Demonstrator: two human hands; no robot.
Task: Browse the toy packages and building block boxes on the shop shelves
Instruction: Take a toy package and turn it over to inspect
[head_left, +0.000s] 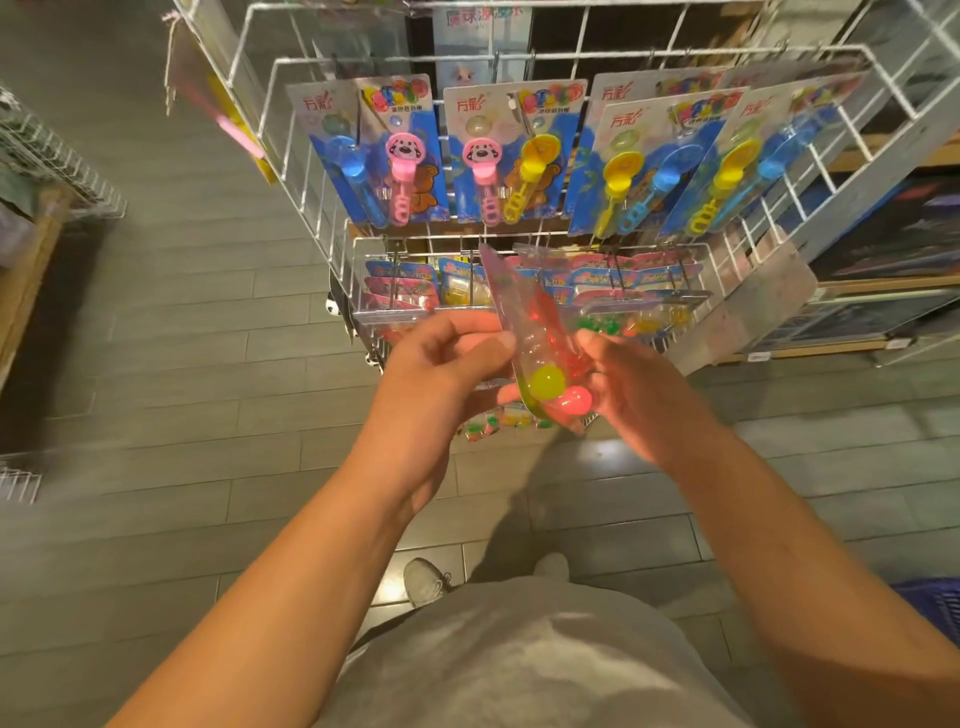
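Now mid-browse: left hand (447, 358) & right hand (628, 384) both pinch one clear toy packet (535, 343) (yellow, red balls inside), held near the wire rack (311, 208). Bubble-wand cards (395, 150) w/ far shelves' boxes (893, 234) left unhandled.

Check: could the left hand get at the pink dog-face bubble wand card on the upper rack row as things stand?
Probably not freely: the left hand grips the clear toy packet. The bubble wand card hangs unobstructed above.
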